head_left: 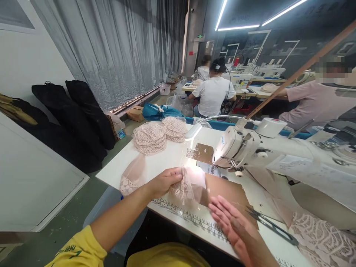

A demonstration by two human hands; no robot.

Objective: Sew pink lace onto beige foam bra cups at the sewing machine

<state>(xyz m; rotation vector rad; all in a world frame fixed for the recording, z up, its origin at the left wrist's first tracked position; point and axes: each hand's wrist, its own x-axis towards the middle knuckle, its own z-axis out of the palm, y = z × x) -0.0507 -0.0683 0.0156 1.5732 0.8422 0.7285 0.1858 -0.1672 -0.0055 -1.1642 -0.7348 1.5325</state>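
My left hand pinches a pale pink lace piece between thumb and fingers, in front of the sewing machine. Sheer fabric spreads from the pinch toward the lit needle area. My right hand is held apart from the lace, fingers stretched out and nothing in it, over the table's front edge. Thread snips or scissors with dark handles lie just right of that hand. A brown board lies flat beneath the needle side. Another sheer lace piece rests at the table's left edge.
Two stacks of lace cups stand at the back left of the white table. More lace fabric covers the right side. A printed ruler runs along the front edge. People work at machines beyond, one in a white shirt.
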